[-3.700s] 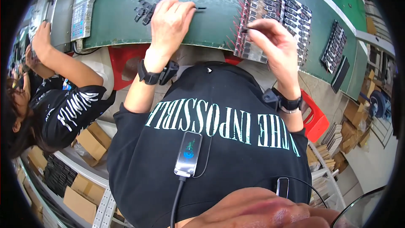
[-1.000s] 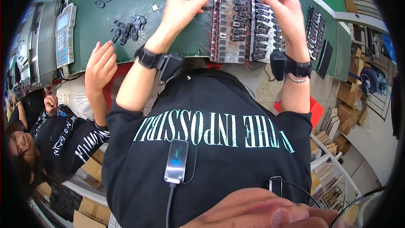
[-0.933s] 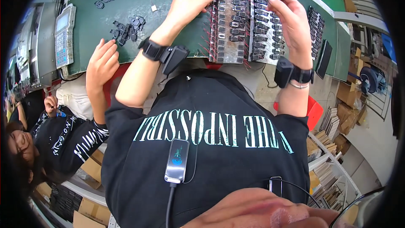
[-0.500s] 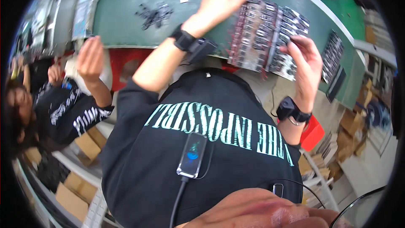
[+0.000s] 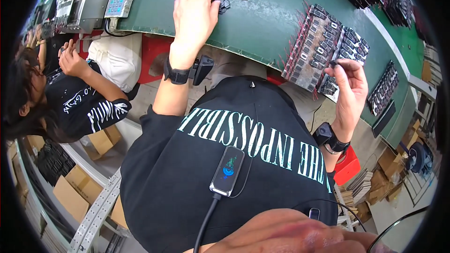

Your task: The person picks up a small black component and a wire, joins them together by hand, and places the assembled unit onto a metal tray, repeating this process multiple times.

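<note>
In the head view, the left hand (image 5: 194,15) has left the far edge of the wire-fringed plate (image 5: 315,43) for the loose black parts (image 5: 224,3) well to its left, so the work seems to have shifted from plate to pile; its fingers curl over them, and I cannot tell whether they grip one. Just right of that plate, the right hand (image 5: 351,91) pinches a small dark part (image 5: 334,63) between thumb and fingers, over the paler plate (image 5: 334,95).
</note>
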The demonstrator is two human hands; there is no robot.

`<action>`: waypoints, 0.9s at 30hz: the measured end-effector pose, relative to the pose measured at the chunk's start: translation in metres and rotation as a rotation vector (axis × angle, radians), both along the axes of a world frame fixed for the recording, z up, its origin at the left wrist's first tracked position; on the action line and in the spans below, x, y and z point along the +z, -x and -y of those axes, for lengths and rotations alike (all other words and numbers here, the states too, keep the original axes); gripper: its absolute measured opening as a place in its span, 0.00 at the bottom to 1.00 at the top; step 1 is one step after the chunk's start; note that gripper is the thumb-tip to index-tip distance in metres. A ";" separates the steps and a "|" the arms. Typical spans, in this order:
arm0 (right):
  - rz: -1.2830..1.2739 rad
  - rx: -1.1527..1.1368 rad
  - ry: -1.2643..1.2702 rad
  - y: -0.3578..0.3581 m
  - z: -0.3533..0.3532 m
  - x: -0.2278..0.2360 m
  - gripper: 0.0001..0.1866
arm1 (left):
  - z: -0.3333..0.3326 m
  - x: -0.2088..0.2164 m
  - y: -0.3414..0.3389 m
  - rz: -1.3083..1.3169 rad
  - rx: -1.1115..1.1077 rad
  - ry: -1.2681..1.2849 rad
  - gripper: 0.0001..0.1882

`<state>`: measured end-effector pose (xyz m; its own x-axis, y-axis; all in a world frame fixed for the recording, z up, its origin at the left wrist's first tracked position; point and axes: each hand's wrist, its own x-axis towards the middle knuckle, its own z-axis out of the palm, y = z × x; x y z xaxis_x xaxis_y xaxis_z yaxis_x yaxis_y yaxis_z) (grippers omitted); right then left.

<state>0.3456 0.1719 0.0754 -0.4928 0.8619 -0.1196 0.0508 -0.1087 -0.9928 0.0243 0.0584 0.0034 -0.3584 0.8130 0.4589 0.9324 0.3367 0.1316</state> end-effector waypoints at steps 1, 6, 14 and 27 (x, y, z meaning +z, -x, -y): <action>0.011 0.016 0.006 0.001 0.003 -0.001 0.08 | -0.001 -0.002 -0.004 0.004 -0.005 -0.002 0.09; 0.041 0.036 0.036 0.000 0.007 -0.005 0.08 | -0.005 -0.009 -0.034 0.126 -0.128 -0.098 0.09; 0.049 0.049 0.023 -0.001 0.003 -0.008 0.08 | -0.004 -0.007 -0.051 0.234 -0.196 -0.129 0.11; -0.098 0.064 0.255 0.001 -0.002 -0.020 0.09 | -0.009 -0.007 -0.061 0.125 -0.335 -0.037 0.13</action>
